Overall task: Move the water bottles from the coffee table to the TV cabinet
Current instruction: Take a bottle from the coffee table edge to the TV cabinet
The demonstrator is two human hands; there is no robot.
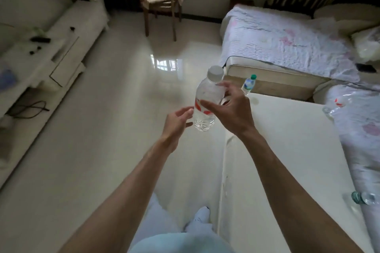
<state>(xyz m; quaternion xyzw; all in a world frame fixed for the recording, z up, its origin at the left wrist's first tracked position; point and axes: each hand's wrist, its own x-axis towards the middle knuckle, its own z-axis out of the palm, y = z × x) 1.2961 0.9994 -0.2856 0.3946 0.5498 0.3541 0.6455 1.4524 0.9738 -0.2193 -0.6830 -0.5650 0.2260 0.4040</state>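
Living-room floor, carry stage. Water bottle gripped by right hand, off left edge of coffee table; left hand spread beside its base. Next, likely: handover, then TV cabinet.

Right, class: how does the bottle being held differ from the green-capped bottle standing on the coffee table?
The held bottle has a white cap and red label marks; the table bottle has a green cap and bluish label. The right hand grips the held bottle in the air; the table bottle stands untouched on the coffee table. Both are clear plastic.
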